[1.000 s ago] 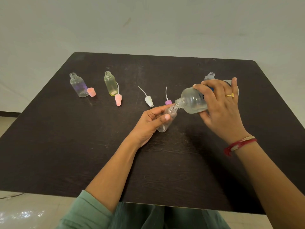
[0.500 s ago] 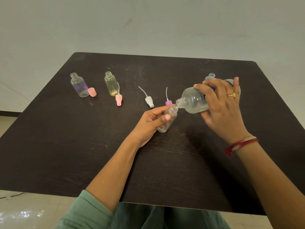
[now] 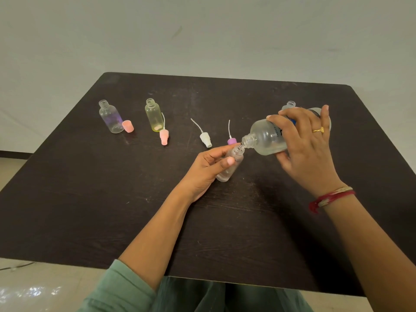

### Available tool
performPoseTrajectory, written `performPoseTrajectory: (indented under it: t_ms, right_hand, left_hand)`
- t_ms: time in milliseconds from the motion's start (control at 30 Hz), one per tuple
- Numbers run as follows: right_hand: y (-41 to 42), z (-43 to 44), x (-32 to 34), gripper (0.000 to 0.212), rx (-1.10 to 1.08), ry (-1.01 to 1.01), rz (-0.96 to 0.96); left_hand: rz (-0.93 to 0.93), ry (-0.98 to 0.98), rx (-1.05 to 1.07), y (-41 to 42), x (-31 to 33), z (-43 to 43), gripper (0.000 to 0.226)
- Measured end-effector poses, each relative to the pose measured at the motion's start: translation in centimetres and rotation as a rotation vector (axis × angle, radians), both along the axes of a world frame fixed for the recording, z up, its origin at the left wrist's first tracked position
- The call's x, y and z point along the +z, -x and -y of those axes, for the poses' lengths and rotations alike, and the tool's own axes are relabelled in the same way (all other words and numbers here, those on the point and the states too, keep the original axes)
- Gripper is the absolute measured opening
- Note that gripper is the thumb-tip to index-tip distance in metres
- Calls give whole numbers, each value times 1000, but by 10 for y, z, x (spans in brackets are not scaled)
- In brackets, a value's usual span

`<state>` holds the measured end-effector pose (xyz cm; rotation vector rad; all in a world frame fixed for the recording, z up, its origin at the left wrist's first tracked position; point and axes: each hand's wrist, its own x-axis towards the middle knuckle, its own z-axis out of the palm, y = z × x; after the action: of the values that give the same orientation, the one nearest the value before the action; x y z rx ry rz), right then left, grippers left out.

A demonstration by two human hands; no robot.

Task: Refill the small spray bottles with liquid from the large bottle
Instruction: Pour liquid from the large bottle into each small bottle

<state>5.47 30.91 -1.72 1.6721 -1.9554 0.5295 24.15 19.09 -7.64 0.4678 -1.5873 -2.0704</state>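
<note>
My right hand [image 3: 304, 143] grips the large clear bottle [image 3: 266, 137], tipped on its side with its open neck pointing left and down. The neck meets the mouth of a small clear spray bottle [image 3: 230, 166], which my left hand [image 3: 209, 167] holds tilted on the dark table [image 3: 90, 199], thumb across its front. Some liquid shows in the small bottle's base. Two more uncapped small bottles stand at the back left: a clear purple-tinted one [image 3: 110, 117] and a yellow one [image 3: 154, 114]. Another small bottle's neck [image 3: 290, 104] peeks out behind my right hand.
Loose parts lie on the table: a pink cap [image 3: 127, 126], a pink spray head with tube [image 3: 163, 136], a white spray head with tube [image 3: 205, 138], and a purple spray head [image 3: 231, 140] just behind the small bottle. A pale wall rises behind the table.
Both hands and the two bottles have stayed almost still, with the large bottle kept tipped over the small one's mouth.
</note>
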Motion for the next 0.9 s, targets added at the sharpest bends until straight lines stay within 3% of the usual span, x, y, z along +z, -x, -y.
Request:
performPoseTrajectory:
  t_ms: [400,567,700,800,900]
  right_hand:
    - [-4,1,-10,61,6,-27,68]
    - [-8,1,-13,65,24,-54,155]
    - [-14,2,-17,69,79,-58,384]
    - [-16,3,-20,70,157,-9,675]
    - [-16,2,-20,71,214,48,836]
  left_hand:
    - [-22,-16,-6,-2,2,0,45]
    - [-29,-48,-20,-3,2,1,53]
    - [-50,-140,-17,-2,1,1,59]
    - [-96,-212,-4,-3,3,3,43]
    - [-144,-294,35,-3,8,3,43]
